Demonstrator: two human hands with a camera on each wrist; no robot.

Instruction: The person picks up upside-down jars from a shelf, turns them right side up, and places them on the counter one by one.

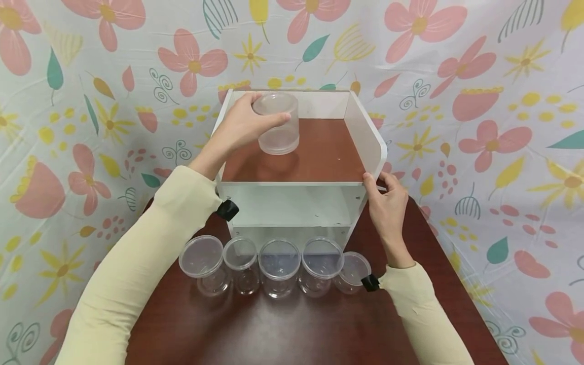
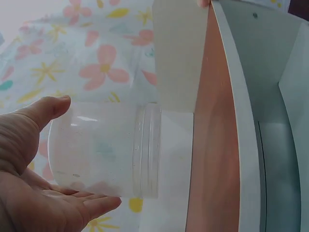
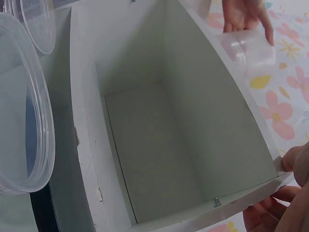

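My left hand (image 1: 248,121) grips a clear plastic jar (image 1: 277,123) upside down on the brown top shelf (image 1: 319,157) of a small white shelf unit (image 1: 365,132). In the left wrist view the thumb and fingers (image 2: 43,108) wrap the jar (image 2: 106,150), whose threaded rim meets the shelf board. My right hand (image 1: 388,203) holds the unit's front right corner, thumb on the edge. The right wrist view looks into the unit's white lower compartment (image 3: 154,140), with the jar (image 3: 248,50) and left hand beyond it.
Several clear lidded jars (image 1: 278,266) stand in a row on the dark wooden table (image 1: 274,329) in front of the unit. A floral cloth (image 1: 502,101) hangs behind and on both sides. Two jar lids (image 3: 24,96) fill the left of the right wrist view.
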